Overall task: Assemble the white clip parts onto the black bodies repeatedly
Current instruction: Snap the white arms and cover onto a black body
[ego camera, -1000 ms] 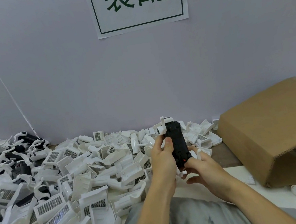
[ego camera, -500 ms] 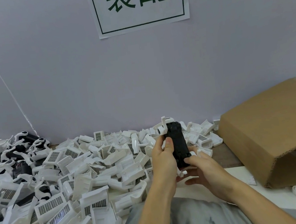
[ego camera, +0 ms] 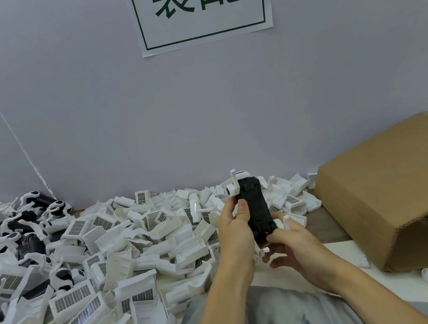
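Little has changed in the last second: the left hand (ego camera: 234, 228) still grips the upright black body (ego camera: 255, 211) at twelve o'clock of the lap, the right hand's (ego camera: 293, 244) fingers pinching its lower end, white clip (ego camera: 231, 185) seemingly seated on top.

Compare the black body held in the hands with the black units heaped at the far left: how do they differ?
The upright black plastic body is gripped off the table by the left hand and right hand; the far-left heap of black units lies loose on the table. The held body shows a white clip only at its top; the heaped units carry curved white arms. Both are black plastic with white parts.
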